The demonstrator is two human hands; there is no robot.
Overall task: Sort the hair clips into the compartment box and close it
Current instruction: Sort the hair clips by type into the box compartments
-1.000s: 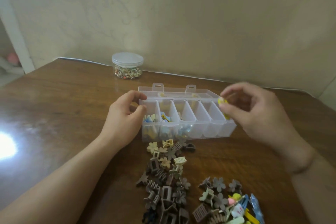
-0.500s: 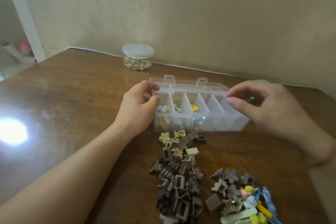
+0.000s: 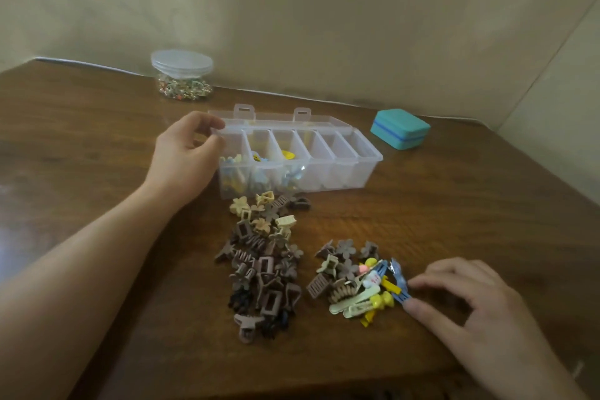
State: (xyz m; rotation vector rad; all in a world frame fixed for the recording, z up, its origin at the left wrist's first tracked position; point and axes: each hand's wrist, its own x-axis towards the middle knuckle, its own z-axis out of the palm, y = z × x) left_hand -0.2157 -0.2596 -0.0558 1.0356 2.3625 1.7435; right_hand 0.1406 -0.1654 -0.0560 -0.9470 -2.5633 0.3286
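Observation:
A clear compartment box stands open on the wooden table, its lid lying flat behind. The three left compartments hold small coloured clips, among them a yellow clip; the right ones look empty. My left hand grips the box's left end, fingers curled over the corner. In front of the box lies a pile of brown and beige claw clips. To its right is a smaller mixed pile of coloured clips. My right hand pinches the near end of a blue hair clip at that pile's right edge.
A clear jar of small colourful bits stands at the back left by the wall. A shut teal case sits right of the box. The table's near edge runs along the bottom right.
My right hand let the yellow clip go into the box's third compartment, then came down from the box to the coloured pile. My left hand stayed on the box.

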